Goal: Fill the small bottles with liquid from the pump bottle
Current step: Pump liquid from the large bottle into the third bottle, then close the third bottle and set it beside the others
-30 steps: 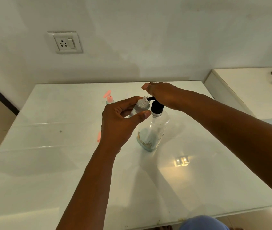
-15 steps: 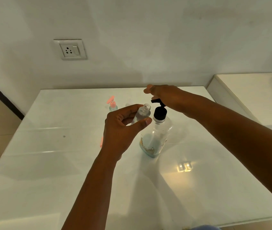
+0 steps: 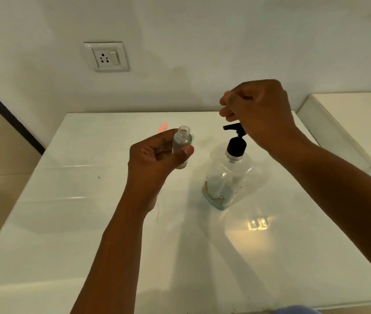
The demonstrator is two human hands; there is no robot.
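My left hand [image 3: 157, 155] holds a small clear bottle [image 3: 181, 146] upright, its neck open and uncapped, a hand's width left of the pump spout. The clear pump bottle [image 3: 225, 177] stands on the white table [image 3: 89, 223], with a black pump head [image 3: 236, 141] and a little bluish liquid at its bottom. My right hand [image 3: 257, 109] hovers just above and behind the pump head with its fingers curled in, off the pump. A pink pump cap [image 3: 163, 127] shows behind my left hand; the bottle under it is mostly hidden.
A wall with a socket plate [image 3: 106, 56] rises behind the table. A second white surface [image 3: 350, 123] lies at the right, a step apart from the table edge. Tan floor shows at the left.
My right hand has lifted off the pump head, which has risen. My left hand has drawn the small bottle away to the left of the spout. The camera has tilted.
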